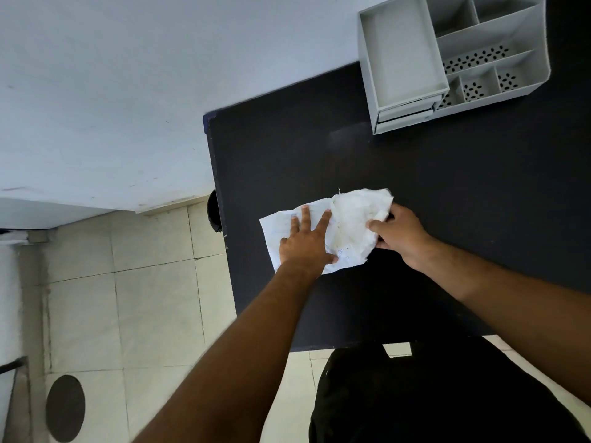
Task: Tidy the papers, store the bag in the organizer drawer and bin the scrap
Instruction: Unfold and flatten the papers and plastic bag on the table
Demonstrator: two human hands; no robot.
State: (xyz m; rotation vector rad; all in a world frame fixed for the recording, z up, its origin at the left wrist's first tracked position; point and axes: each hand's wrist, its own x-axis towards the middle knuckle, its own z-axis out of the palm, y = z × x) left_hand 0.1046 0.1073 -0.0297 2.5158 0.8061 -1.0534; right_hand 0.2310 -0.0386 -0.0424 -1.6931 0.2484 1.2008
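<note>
A crumpled white paper point(348, 225) with faint writing lies on the black desk point(415, 174), near its left edge. My left hand point(305, 239) presses flat on the paper's left half, fingers spread. My right hand point(398, 231) pinches the paper's right edge between thumb and fingers. A grey desk organizer point(492, 36) stands at the desk's far right corner. Its top drawer point(401, 52) is pulled out and holds nothing that I can see. No bag shows in view.
A white wall runs along the desk's far and left sides. Tiled floor point(153, 298) lies to the left, with a dark round object point(65, 407) on it. Another dark round thing point(213, 215) peeks out beside the desk's left edge. My dark clothing fills the lower right.
</note>
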